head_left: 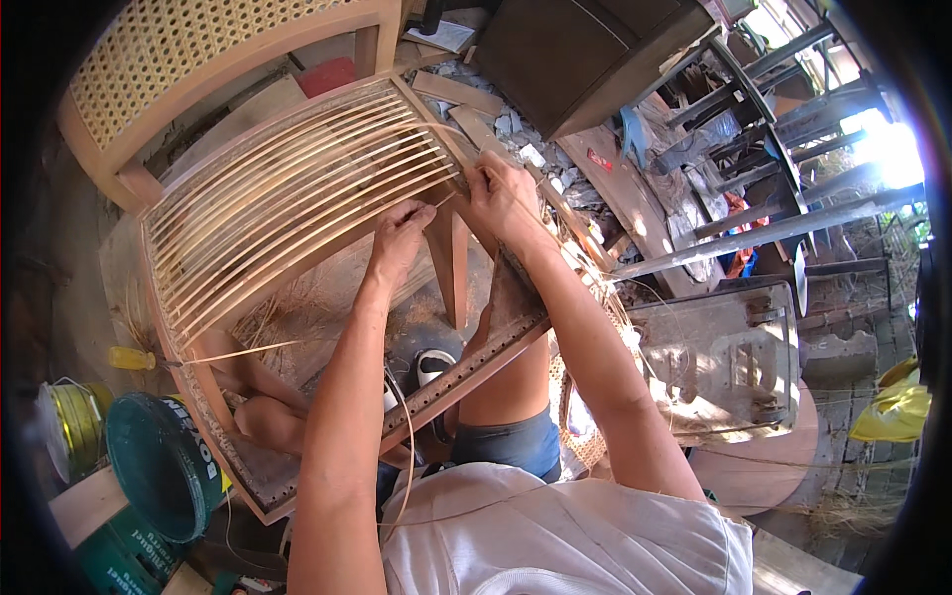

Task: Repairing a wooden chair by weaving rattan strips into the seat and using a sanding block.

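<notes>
A wooden chair frame (208, 392) lies before me, with pale cane strands (297, 188) stretched side by side across the far part of its seat opening. Small holes run along the near rail. My left hand (400, 241) hangs over the opening near the right rail, its fingertips pinched on a thin cane strand. On the right rail, my right hand (503, 201) is closed with curled fingers; what they grip is hidden. A loose strand arcs over the woven ones toward that hand. At the left rail sits a yellow-handled tool (131, 358), its tip hidden.
The woven cane backrest (188, 69) rises at the far left. Green buckets (164, 466) and a yellow-green pail (74, 426) stand at left. A dark cabinet (585, 59), debris and planks lie beyond. At right are a grey plastic panel (714, 357) and a round board (764, 456).
</notes>
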Demonstrator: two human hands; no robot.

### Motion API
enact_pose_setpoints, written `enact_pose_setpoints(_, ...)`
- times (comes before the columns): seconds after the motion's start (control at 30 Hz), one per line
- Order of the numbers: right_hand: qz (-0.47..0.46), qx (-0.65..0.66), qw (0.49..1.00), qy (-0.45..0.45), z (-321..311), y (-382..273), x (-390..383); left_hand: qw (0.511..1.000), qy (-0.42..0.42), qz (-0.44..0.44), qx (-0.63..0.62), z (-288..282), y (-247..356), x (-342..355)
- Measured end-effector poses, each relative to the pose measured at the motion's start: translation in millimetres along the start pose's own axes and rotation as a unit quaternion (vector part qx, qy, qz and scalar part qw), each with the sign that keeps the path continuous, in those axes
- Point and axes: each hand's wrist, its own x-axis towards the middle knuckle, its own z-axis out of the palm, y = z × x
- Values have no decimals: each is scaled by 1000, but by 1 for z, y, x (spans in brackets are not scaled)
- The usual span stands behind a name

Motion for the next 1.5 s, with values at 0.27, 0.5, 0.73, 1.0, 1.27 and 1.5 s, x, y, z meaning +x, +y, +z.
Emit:
enact_pose_setpoints(0.27, 5, 64, 998, 1, -1, 4, 1, 985, 24, -31, 171, 0, 10, -2)
enact_pose_setpoints(0.5, 55, 235, 970, 17, -28, 7, -10, 771, 130, 336, 525, 39, 16, -22)
enact_pose_setpoints(0.73, 114, 233, 966, -13, -42, 21, -22, 883, 153, 170, 411, 53, 24, -4)
enact_pose_setpoints(1.0, 53, 99, 993, -28, -22, 21, -38, 990, 97, -95, -35, 43, 20, 13)
enact_pose_setpoints(1.27, 59, -20, 993, -99, -20, 12, -39, 993, 26, -108, -31, 27, 22, 11)
enact_pose_setpoints(1.5, 230, 262, 934, -73, -25, 69, -49, 993, 0, -117, -8, 28, 32, 5)
